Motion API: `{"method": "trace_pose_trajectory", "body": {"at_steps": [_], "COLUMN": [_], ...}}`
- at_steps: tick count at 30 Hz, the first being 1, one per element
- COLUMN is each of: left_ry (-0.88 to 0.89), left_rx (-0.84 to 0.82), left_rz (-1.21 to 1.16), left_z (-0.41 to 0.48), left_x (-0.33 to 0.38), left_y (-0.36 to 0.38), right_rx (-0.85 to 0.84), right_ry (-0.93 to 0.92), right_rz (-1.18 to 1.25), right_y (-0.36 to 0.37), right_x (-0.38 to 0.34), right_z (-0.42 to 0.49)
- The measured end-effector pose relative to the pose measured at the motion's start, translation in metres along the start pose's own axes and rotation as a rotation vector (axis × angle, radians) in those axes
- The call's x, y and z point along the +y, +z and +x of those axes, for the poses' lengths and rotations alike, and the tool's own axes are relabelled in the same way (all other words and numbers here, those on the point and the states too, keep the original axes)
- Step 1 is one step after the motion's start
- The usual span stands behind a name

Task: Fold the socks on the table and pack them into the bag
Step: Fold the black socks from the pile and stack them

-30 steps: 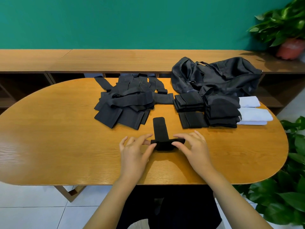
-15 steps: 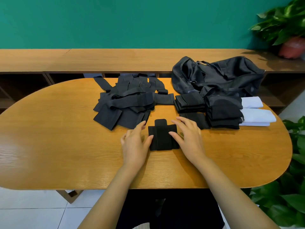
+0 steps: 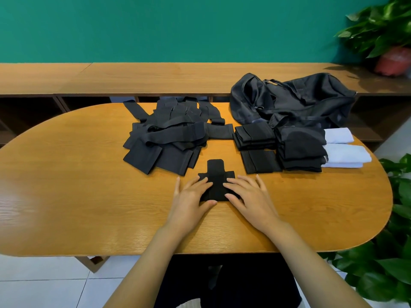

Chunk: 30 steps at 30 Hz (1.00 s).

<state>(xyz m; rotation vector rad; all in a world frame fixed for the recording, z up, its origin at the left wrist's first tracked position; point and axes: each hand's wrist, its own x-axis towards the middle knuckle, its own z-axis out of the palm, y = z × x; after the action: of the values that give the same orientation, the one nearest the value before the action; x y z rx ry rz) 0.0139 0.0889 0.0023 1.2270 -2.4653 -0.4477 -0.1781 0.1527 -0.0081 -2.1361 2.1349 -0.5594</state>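
Directly ahead, the left hand [image 3: 190, 197] and the right hand [image 3: 252, 196] lie flat, fingers straight, pressing a half-folded black sock [image 3: 216, 175] between them on the tabletop [image 3: 89, 196]. Beyond the left hand lies a loose pile of black socks [image 3: 169, 138]. Beyond the right hand sit folded sock stacks [image 3: 255, 135], and past those a black bag [image 3: 300, 98].

Bright, even indoor light. A pale glare washes the left end of the surface [image 3: 66, 207]; shadows are short and soft. Wide-angle bending curves the surface's rim, and the red pot [image 3: 392, 61] beyond its far right end looks blurred.
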Motion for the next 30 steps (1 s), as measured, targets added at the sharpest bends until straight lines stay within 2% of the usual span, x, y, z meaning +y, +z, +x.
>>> {"method": "trace_pose_trajectory", "body": {"at_steps": [4,8,13,20,25,30], "left_ry": [0.077,0.126,0.15,0.145,0.094,-0.067], "left_rx": [0.054,0.147,0.213,0.313,0.409,0.406], "left_rz": [0.039,0.041,0.051,-0.011,-0.128,-0.317], "left_z": [-0.009,-0.014,-0.019,-0.02,-0.012,0.0], "left_x": [-0.001,0.0,-0.001,0.001,0.008,0.017], "left_y": [0.002,0.005,0.005,0.005,0.003,-0.005], "right_rx": [0.021,0.151,0.276,0.33,0.437,0.449], "right_ry": [-0.041,-0.13,-0.1,-0.102,-0.093,0.018], "right_rz": [0.035,-0.02,0.04,0.062,0.132,0.226], "right_y": [-0.001,0.003,0.005,0.003,-0.003,-0.009], "right_x": [0.002,0.002,-0.004,-0.005,-0.007,-0.014], "right_z": [-0.005,-0.01,-0.015,-0.013,-0.002,0.017]}}
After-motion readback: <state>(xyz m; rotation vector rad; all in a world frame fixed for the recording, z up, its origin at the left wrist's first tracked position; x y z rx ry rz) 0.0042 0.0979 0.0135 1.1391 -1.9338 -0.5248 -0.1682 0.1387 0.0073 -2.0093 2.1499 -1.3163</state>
